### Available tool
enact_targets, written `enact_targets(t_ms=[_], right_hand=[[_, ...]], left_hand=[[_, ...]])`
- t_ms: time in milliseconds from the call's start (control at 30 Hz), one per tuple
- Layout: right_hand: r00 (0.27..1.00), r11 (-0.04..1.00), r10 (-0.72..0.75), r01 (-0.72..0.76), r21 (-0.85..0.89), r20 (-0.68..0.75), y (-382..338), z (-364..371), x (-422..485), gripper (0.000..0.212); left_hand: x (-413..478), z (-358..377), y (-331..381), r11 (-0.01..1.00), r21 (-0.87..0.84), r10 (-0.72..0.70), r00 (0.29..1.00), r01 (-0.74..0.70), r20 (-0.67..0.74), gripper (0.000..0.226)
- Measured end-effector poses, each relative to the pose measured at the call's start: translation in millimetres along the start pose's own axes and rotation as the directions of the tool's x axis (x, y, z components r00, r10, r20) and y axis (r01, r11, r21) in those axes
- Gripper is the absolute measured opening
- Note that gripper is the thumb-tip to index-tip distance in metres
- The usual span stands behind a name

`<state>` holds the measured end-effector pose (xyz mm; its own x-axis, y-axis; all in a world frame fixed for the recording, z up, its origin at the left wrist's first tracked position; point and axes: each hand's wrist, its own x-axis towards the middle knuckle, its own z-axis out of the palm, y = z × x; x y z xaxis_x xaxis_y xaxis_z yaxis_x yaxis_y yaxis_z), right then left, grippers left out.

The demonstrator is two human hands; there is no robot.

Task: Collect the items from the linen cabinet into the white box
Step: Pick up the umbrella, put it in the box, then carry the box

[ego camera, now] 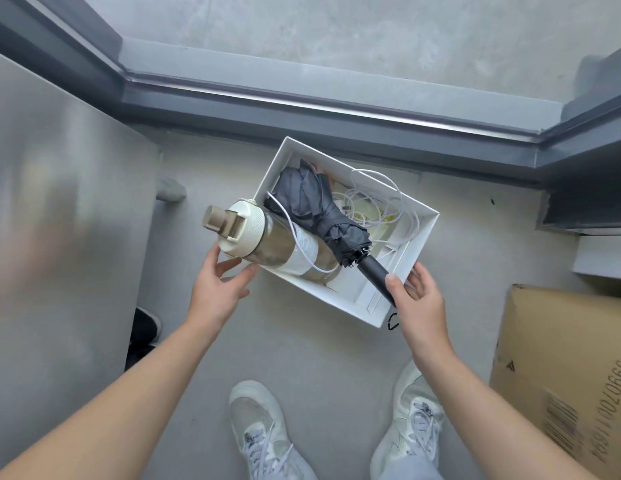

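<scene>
The white box (424,233) sits low over the grey floor, tilted diagonally in view. Inside it lie a folded dark umbrella (312,202), a tangled white cable (388,199), and a clear water bottle (285,245) whose cream lid sticks out over the box's left corner. My right hand (418,301) grips the box's near right corner, thumb pressed on the umbrella's black handle. My left hand (222,285) is at the near left corner under the bottle's lid, its fingers spread and touching the box edge.
A tall metal cabinet side (59,209) fills the left. A brown cardboard carton (565,362) stands at the right. A dark window frame (302,109) runs across ahead. My white shoes (260,431) are on the floor below the box.
</scene>
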<state>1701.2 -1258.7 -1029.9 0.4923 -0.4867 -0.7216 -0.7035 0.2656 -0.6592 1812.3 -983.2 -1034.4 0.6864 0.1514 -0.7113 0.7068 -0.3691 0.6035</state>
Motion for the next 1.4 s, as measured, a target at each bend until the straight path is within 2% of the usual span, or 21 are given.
enact_targets(t_ms=[100, 267, 333, 433, 600, 733, 933, 1133, 1300, 1400], right_hand=[[1.000, 0.999, -0.010, 0.010, 0.049, -0.008, 2.6, 5.9, 0.4, 0.046], [0.999, 0.998, -0.045, 0.046, 0.051, -0.016, 6.1, 0.2, 0.1, 0.055], [0.999, 0.997, -0.045, 0.045, 0.062, -0.006, 4.2, -1.3, 0.4, 0.057], [0.999, 0.998, -0.049, 0.050, 0.045, -0.007, 3.2, -1.5, -0.5, 0.052], [0.993, 1.000, -0.001, 0.001, 0.003, -0.122, 18.7, -1.8, -17.3, 0.073], [0.990, 0.996, 0.044, -0.034, 0.077, -0.131, 32.6, -3.3, -30.7, 0.046], [0.982, 0.976, 0.044, -0.004, 0.216, -0.182, 28.8, -11.2, -24.1, 0.029], [0.983, 0.968, 0.013, 0.034, 0.248, -0.184, 16.6, -14.7, 1.8, 0.032], [0.984, 0.979, -0.041, 0.075, 0.192, -0.175, 0.8, -18.3, 20.6, 0.037], [0.987, 0.985, -0.062, 0.085, 0.150, -0.149, 2.1, -25.4, 20.4, 0.032]], left_hand=[[2.6, -5.4, 1.5, 1.000, -0.015, 0.016, 0.999, -0.016, 0.046, 0.086], [2.4, 6.9, 2.5, 0.991, -0.127, -0.013, 0.988, 0.033, 0.155, 0.054], [0.9, 8.8, 3.7, 0.982, -0.176, -0.030, 0.982, 0.064, 0.187, 0.052], [-0.3, 10.4, 5.7, 0.976, -0.208, -0.030, 0.983, 0.068, 0.180, 0.053], [-13.8, 30.7, 2.7, 0.963, -0.262, -0.028, 0.989, 0.066, 0.146, 0.053], [-28.1, 53.2, 1.5, 0.947, -0.310, -0.049, 0.991, 0.086, 0.127, 0.055], [-36.2, 72.1, 0.9, 0.939, -0.329, -0.062, 0.992, 0.095, 0.109, 0.055], [-28.4, 81.1, 11.9, 0.934, -0.346, -0.048, 0.992, 0.087, 0.119, 0.058], [-22.8, 95.8, 28.2, 0.939, -0.334, -0.049, 0.993, 0.082, 0.106, 0.055], [-24.1, 94.5, 27.7, 0.948, -0.306, -0.058, 0.994, 0.084, 0.094, 0.054]])
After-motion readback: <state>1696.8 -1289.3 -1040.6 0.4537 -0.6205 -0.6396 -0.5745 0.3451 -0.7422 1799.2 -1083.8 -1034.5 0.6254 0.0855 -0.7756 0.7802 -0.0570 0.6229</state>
